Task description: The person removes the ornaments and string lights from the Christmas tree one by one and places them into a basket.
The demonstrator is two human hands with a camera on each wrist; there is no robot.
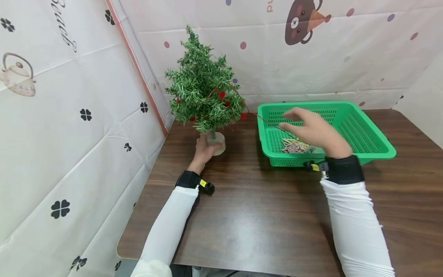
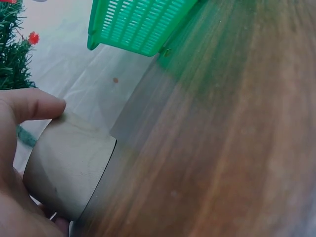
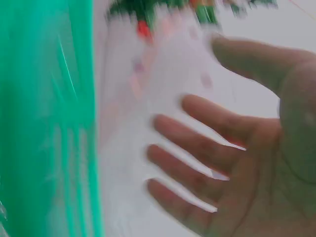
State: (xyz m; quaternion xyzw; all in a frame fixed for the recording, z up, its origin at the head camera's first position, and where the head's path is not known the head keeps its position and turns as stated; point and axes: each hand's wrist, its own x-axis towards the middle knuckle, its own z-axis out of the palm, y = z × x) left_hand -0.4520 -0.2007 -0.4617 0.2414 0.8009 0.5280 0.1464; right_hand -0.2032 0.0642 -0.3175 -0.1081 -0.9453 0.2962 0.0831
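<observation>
A small green artificial Christmas tree (image 1: 204, 84) stands upright near the wall, on a pale round base (image 1: 217, 144). My left hand (image 1: 203, 151) grips that base from the side, thumb and fingers around it; in the left wrist view the base (image 2: 74, 165) sits in the hand's hold. A thin red string with red ornaments (image 1: 222, 94) hangs among the lower branches and trails right toward the basket. Over the green basket (image 1: 380, 144), my right hand (image 1: 316, 129) is raised with fingers spread; in the right wrist view nothing lies in its palm.
Inside the basket lie a pale patterned bundle (image 1: 294, 147) and other small items, partly hidden by the right forearm. Patterned white sheeting (image 1: 114, 96) covers the walls behind and to the left. The brown wooden table (image 1: 256, 215) ends at a front edge near me.
</observation>
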